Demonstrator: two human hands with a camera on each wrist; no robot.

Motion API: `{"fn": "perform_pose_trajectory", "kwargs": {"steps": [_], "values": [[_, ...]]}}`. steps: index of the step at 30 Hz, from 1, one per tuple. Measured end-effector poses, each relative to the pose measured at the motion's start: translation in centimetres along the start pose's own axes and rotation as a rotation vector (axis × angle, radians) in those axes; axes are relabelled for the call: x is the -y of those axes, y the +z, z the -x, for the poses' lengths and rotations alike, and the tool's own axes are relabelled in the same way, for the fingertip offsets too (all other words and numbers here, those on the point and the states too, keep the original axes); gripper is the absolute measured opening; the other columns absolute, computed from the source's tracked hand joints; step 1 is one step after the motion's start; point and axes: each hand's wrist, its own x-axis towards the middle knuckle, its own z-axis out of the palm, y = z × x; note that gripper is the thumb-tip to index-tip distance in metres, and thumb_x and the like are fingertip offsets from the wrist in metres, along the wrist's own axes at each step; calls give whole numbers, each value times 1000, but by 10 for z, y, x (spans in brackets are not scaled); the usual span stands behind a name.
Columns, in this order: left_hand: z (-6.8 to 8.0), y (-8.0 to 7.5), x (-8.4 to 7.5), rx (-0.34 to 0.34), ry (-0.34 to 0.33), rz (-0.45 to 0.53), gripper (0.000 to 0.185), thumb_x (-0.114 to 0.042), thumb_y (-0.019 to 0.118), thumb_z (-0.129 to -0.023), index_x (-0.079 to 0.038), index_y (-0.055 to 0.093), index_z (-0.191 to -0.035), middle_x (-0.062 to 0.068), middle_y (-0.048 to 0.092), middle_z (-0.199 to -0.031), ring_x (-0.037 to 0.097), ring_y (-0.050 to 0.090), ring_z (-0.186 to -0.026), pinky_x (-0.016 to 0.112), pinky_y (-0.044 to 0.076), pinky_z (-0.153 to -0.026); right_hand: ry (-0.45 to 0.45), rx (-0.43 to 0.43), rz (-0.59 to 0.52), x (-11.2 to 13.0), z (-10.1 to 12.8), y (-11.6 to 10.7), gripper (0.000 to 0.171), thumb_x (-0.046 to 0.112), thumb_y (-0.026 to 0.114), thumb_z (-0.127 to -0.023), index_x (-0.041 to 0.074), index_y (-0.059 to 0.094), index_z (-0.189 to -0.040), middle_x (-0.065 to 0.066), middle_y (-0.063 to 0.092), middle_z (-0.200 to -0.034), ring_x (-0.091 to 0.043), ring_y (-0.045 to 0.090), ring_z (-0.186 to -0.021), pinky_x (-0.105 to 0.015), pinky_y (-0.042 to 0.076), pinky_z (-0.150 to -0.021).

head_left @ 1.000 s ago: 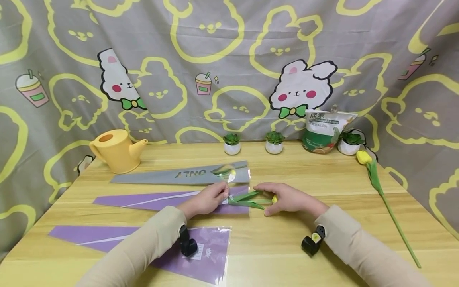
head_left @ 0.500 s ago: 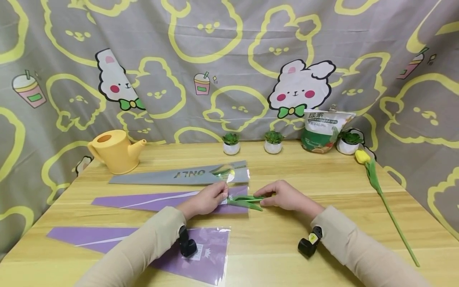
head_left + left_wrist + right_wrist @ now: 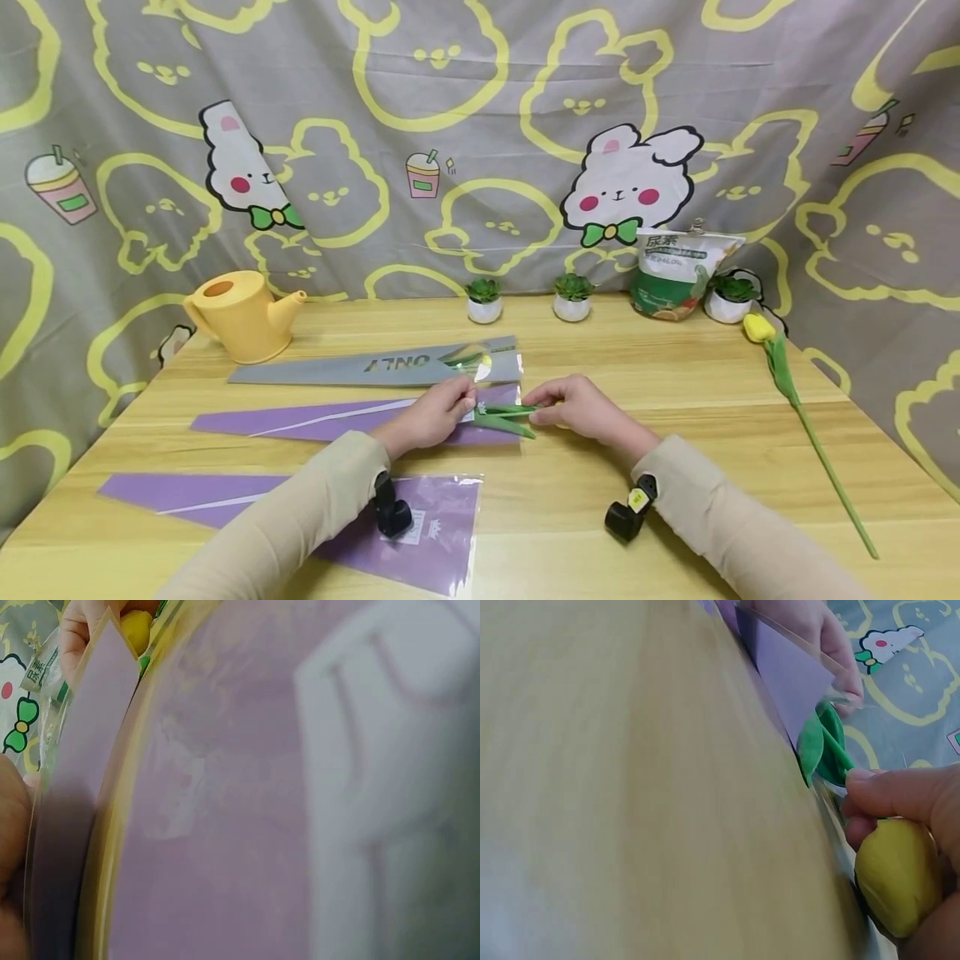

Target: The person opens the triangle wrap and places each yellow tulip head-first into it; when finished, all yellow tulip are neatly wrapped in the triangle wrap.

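Observation:
My left hand (image 3: 431, 412) pinches the upper edge of the middle purple flower sleeve (image 3: 300, 419) near its wide mouth. From that mouth stick the green leaves (image 3: 504, 425) of a tulip, whose lower stem is hidden inside the sleeve. My right hand (image 3: 588, 412) pinches the tulip's stem between thumb and fingers, just below the flower. In the right wrist view the yellow bloom (image 3: 898, 877) sits under the thumb, against the palm. Purple film (image 3: 217, 825) fills most of the left wrist view, its mouth parted into two layers.
Another purple sleeve (image 3: 442, 542) lies in front, partly under the left forearm. Behind is a grey sleeve (image 3: 337, 369) with a yellow bloom inside. A loose tulip (image 3: 810, 433) lies at right. A yellow watering can (image 3: 251, 325), potted succulents (image 3: 484, 302) and a bag (image 3: 671, 283) line the back.
My right hand has closed on the tulip's stem and moved left, so the leaves reach farther into the sleeve. The left hand keeps its hold on the sleeve's edge.

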Motion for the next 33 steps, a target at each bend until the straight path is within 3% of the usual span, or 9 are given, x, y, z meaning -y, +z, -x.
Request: {"fn": "perform_pose_trajectory", "kwargs": {"steps": [8, 15, 25, 33], "values": [[1, -1, 1, -23, 9, 15, 11, -12, 49, -94, -9, 47, -84, 0, 43, -75, 14, 43, -72, 29, 37, -68, 22, -36, -43, 3, -5, 10, 24, 5, 72, -76, 0, 70, -99, -8, 70, -85, -10, 56, -72, -23, 46, -61], [-1, -2, -3, -25, 47, 11, 10, -11, 49, -95, -10, 47, -85, 0, 44, -76, 14, 44, -74, 28, 37, -67, -12, -30, -42, 9, -8, 19, 23, 6, 73, -75, -1, 70, -97, -9, 69, -82, -9, 55, -70, -22, 46, -60], [-1, 1, -6, -47, 39, 36, 11, -11, 49, -95, -10, 46, -84, 0, 43, -76, 15, 43, -71, 27, 37, -64, -37, -37, 6, 16, -17, 36, 24, 8, 75, -73, 3, 72, -96, -7, 71, -84, -8, 55, -73, -24, 47, -65], [-1, 1, -5, -43, -4, 45, 12, -12, 49, -95, -11, 45, -83, -1, 42, -74, 14, 43, -69, 27, 37, -63, -34, -23, -19, 17, -16, 36, 25, 8, 73, -75, 2, 71, -99, -4, 68, -77, -6, 53, -67, -22, 46, -60]]}}
